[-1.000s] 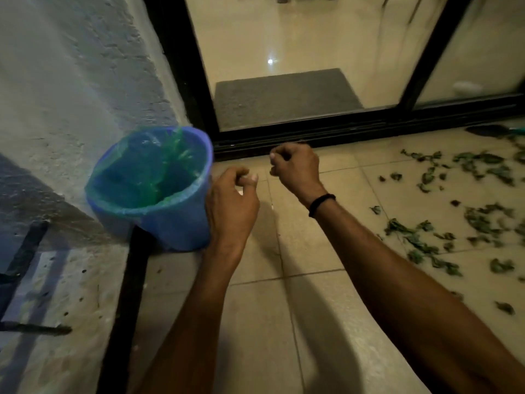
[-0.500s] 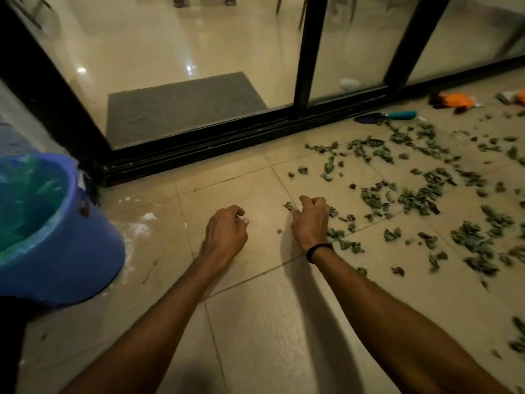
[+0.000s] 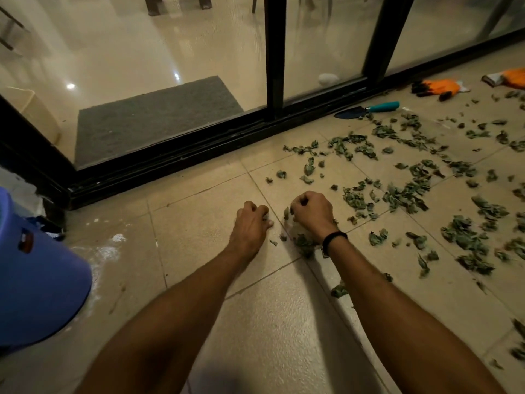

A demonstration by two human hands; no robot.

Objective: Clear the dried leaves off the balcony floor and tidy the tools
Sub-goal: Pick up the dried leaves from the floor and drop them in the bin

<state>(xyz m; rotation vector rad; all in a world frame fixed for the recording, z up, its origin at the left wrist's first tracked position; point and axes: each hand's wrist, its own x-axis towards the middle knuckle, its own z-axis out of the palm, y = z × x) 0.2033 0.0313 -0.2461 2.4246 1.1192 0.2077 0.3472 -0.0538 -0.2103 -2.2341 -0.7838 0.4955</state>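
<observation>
Returning from bucket [image 3: 42,285] to floor [image 3: 199,194] near its door edge, pinching dried leaves [image 3: 403,194] in right hand [image 3: 312,213], curling left hand [image 3: 250,223] (catch unclear), starting next handful.

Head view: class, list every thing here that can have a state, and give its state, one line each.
Leaves, scattered over the floor, uncleared.
Left hand, fingers curled, down at the floor; grip unclear.
Right hand, fingers curled on leaves.
Bin, standing at the left, partly out of frame.
Trowel, lying flat by the door track.
Glove, lying on the floor, unworn.
</observation>
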